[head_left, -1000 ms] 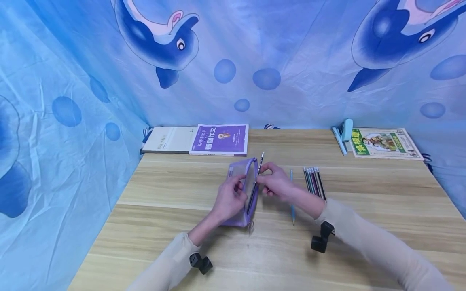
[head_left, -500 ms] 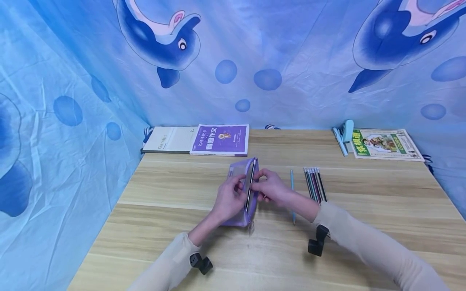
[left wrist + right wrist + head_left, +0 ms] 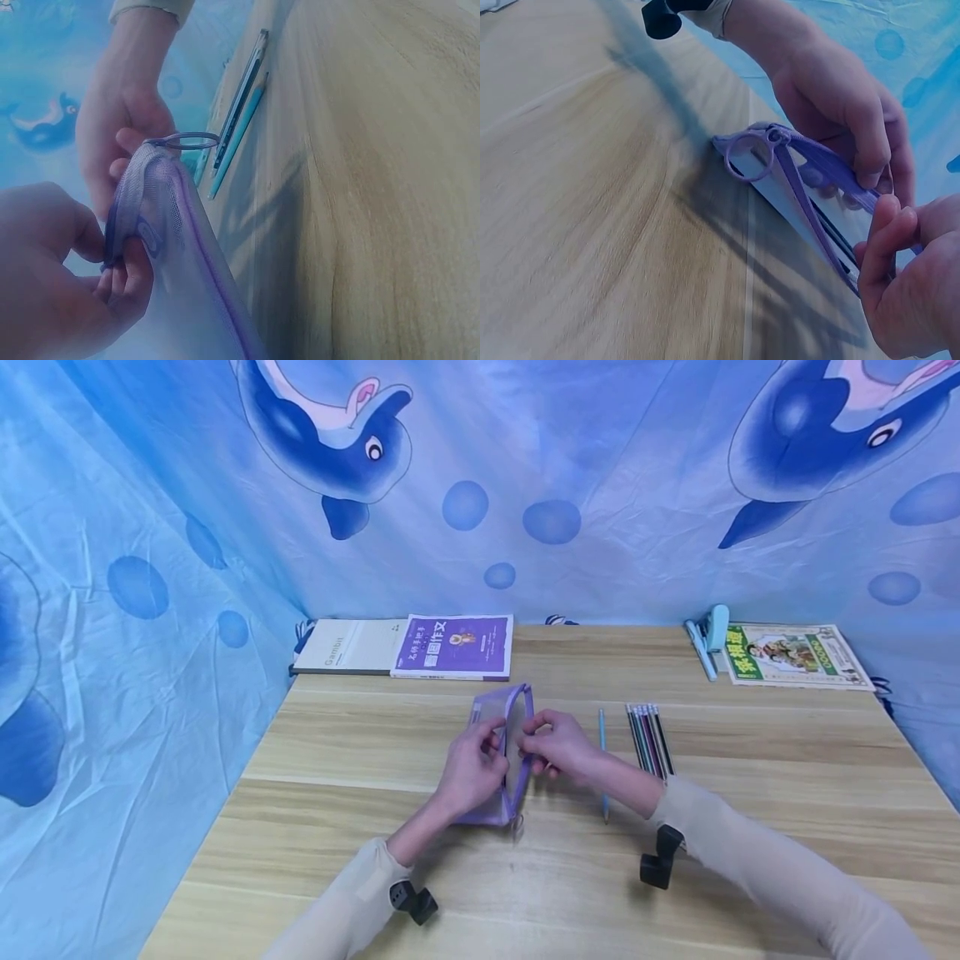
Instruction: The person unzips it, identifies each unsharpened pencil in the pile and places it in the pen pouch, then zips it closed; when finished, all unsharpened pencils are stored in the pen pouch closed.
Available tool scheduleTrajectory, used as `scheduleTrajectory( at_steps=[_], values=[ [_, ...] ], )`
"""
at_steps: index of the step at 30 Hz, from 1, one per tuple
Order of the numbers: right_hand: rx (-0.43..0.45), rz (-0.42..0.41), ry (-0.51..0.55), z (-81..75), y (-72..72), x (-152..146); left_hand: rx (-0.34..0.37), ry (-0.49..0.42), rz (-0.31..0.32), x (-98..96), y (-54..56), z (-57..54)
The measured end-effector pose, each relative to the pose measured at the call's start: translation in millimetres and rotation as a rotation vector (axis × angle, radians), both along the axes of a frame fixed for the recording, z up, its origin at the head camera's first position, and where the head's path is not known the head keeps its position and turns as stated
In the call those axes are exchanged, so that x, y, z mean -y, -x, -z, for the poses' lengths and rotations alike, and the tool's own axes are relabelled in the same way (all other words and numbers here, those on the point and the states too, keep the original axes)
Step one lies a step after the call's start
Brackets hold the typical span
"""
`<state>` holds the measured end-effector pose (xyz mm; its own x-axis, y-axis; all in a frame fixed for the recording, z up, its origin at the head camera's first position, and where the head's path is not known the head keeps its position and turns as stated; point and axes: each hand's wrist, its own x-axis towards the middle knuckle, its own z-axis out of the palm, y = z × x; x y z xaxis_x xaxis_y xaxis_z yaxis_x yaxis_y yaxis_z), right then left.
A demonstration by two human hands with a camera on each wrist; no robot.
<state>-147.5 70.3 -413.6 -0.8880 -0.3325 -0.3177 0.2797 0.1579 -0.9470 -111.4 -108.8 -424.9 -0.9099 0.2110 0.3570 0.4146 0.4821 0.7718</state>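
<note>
A purple mesh pencil case (image 3: 491,700) lies on the table with its zipped mouth spread. My left hand (image 3: 472,768) pinches one edge of that mouth, as the left wrist view (image 3: 82,277) also shows. My right hand (image 3: 562,747) is at the opposite edge, fingers loosely bent at the opening, no pencil seen between them. Dark pencils (image 3: 832,231) show inside the case in the right wrist view. A ring zipper pull (image 3: 748,157) hangs at the near end. Right of the case lies a light blue pencil (image 3: 602,735), partly under my right wrist.
Several dark pencils (image 3: 648,735) lie in a row farther right, partly behind the right forearm. A purple book (image 3: 457,647) and a pale notebook (image 3: 348,643) lie at the back left. At the back right are a light blue stapler (image 3: 716,625), a light blue pen (image 3: 701,652) and a green-edged booklet (image 3: 795,656).
The black pencil in my right hand went down into the case and was let go; it no longer shows at the mouth. My left hand kept its place on the edge.
</note>
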Motion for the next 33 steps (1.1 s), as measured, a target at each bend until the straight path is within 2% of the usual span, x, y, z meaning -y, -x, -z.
scheduleTrajectory(
  at_steps=[4, 10, 14, 17, 26, 33],
  values=[
    [0.021, 0.016, -0.01, -3.4, -1.6, -5, 0.015, -0.029, -0.008, 2.6, 1.4, -4.0],
    [0.018, 0.035, -0.027, -9.6, -2.3, -15, 0.05, -0.057, -0.07, 7.1, 4.7, -13.4],
    [0.001, 0.028, -0.033, -11.3, 0.2, -26, 0.071, -0.04, -0.087, 8.0, 5.2, -15.1],
    [-0.014, 0.024, -0.062, -14.0, 4.3, -39, 0.057, -0.026, -0.085, 7.1, 5.2, -15.6],
    [-0.15, -0.06, -0.349, -18.9, 15.9, -95, 0.005, -0.03, -0.045, 1.2, 4.5, -10.9],
    [-0.219, -0.125, -0.568, -20.6, 15.0, -129, 0.013, -0.018, -0.023, -2.7, 2.9, -5.4]
  ],
)
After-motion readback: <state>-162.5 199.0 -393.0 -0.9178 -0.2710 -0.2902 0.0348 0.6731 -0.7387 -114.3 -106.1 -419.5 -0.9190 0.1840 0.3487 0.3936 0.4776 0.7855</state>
